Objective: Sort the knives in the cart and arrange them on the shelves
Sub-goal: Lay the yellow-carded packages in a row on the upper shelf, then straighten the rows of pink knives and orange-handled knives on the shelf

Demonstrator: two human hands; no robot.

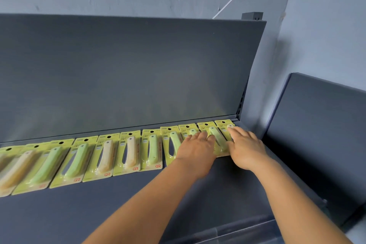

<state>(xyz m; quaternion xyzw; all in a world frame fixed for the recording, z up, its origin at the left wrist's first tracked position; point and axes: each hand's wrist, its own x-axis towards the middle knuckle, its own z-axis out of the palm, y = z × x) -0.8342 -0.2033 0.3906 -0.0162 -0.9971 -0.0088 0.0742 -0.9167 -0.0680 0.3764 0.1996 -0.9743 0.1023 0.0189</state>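
A row of several carded fruit knives [128,153] lies flat along the back of a dark grey shelf [118,204], on yellow-green cards with green or cream handles. At the row's right end, my left hand [196,149] rests with straight fingers on a green-handled pack [189,129], covering most of it. My right hand [246,146] lies flat on the last pack [223,126] by the shelf's right corner. Between the two hands shows another green-handled knife pack [214,134]. The cart is out of view.
The shelf's dark back panel [128,69] rises behind the row. A second dark shelf unit [316,134] stands at a right angle on the right. The shelf's front strip [227,233] is below my forearms.
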